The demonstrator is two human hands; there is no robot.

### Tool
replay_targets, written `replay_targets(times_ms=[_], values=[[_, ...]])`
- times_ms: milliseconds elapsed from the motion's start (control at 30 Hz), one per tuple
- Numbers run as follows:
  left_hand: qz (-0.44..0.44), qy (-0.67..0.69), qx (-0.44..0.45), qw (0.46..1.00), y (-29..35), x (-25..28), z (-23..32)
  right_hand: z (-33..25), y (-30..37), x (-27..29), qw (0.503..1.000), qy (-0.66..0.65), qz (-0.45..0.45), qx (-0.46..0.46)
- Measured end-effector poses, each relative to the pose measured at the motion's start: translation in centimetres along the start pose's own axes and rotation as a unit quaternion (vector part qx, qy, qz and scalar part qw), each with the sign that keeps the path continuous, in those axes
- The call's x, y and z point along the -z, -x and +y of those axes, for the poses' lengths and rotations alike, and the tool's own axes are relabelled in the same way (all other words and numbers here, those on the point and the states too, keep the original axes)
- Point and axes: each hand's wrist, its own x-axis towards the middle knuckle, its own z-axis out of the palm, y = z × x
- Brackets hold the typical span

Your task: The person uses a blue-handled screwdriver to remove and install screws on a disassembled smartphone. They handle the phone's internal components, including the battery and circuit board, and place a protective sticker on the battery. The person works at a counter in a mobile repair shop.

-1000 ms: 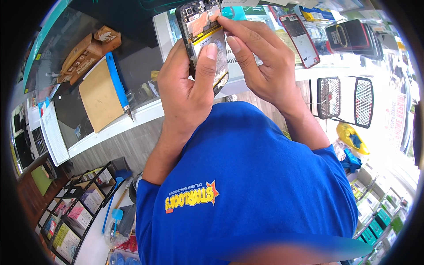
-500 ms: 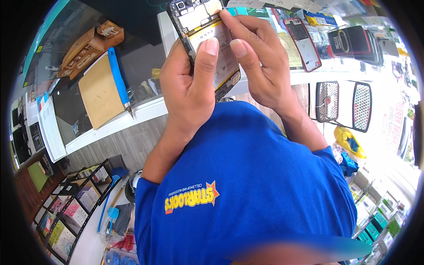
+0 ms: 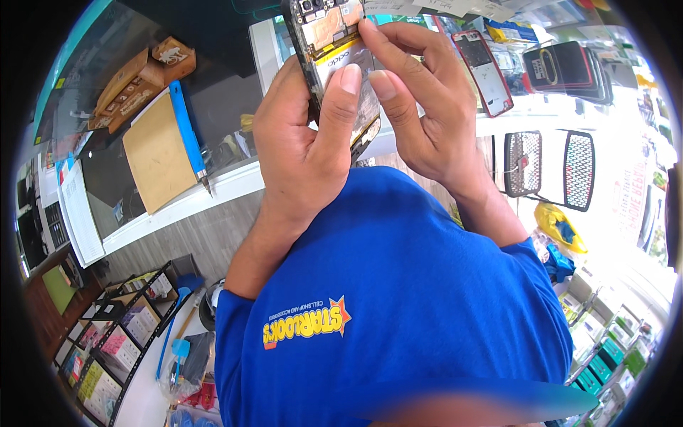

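Note:
My left hand [image 3: 302,142] is wrapped round a smartphone [image 3: 333,32] with its back cover off. The phone is tilted, with two camera lenses at its upper left and bare metal shields beneath them. A silver battery [image 3: 338,59] fills its middle, and my left thumb lies over it. Beside the phone's right edge is my right hand [image 3: 434,107]. Its index fingertip touches that edge near the top, while the thumb sits apart lower down. The other right fingers are bent, and I see nothing held between finger and thumb. The phone's top end is cut off by the picture.
On the glass counter to the left lie a brown envelope [image 3: 158,153], a blue strip [image 3: 186,132] and a wooden block holder [image 3: 131,89]. A red-edged phone part [image 3: 484,75] and a dark case [image 3: 558,65] are on the right. A mesh chair [image 3: 523,164] stands below.
The phone has turned more edge-on and moved slightly right, so less of the battery shows. Both hands have shifted a little with it; the right index finger stays at its edge.

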Motion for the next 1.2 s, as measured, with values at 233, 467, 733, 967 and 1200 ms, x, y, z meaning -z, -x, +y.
replay_targets(times_ms=[233,467,733,967,1200], values=[[0.016,-0.025,-0.058,0.998,-0.5,-0.3,-0.8,-0.5,0.1,-0.1,0.981,-0.164,-0.013,-0.101],[0.008,-0.02,-0.068,0.997,-0.5,-0.3,-0.8,-0.9,0.5,-0.4,0.968,-0.226,0.017,-0.107],[-0.008,-0.048,-0.067,0.997,-0.6,-0.3,-0.4,-1.0,0.3,-0.1,0.984,-0.158,0.017,-0.082],[-0.003,-0.094,-0.121,0.988,-0.9,-0.3,-0.8,-1.3,-0.5,0.4,0.997,-0.046,-0.001,-0.055],[-0.003,-0.062,-0.096,0.993,-0.6,0.0,-0.9,-0.6,-0.9,0.7,0.989,-0.123,-0.011,-0.081]])
